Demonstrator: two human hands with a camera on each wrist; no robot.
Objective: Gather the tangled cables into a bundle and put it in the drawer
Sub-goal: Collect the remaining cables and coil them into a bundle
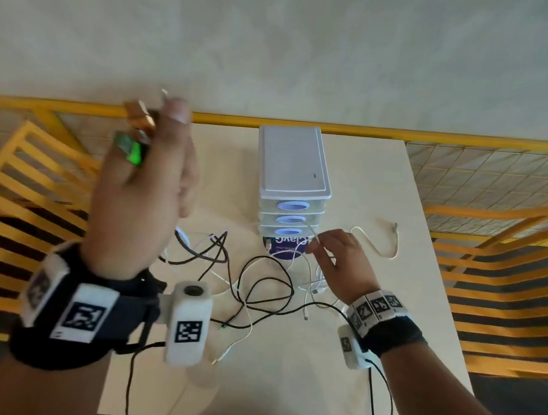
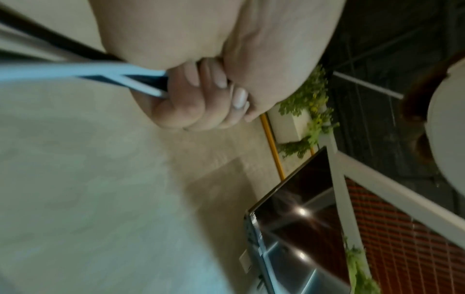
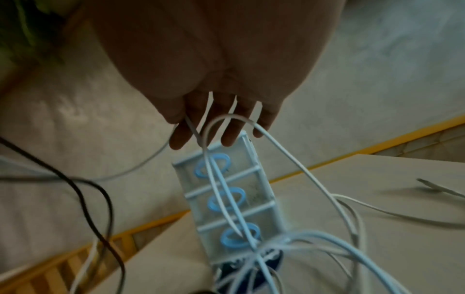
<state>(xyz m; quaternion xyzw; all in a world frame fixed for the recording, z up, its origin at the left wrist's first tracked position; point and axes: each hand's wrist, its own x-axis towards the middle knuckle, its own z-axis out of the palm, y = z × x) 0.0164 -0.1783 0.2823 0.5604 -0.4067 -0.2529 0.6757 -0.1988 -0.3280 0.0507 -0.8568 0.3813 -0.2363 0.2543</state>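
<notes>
Black and white cables lie tangled on the cream table in front of a white three-drawer unit with blue oval handles; its drawers look closed. My left hand is raised high at the left and grips cable ends, including a green-lit plug. In the left wrist view its curled fingers hold white and black cables. My right hand is by the bottom drawer and pinches a white cable, which loops over its fingers.
A dark blue disc lies under the drawer unit's front. One white cable trails off to the right. Yellow slatted furniture flanks the table on both sides, and a yellow rail runs behind it.
</notes>
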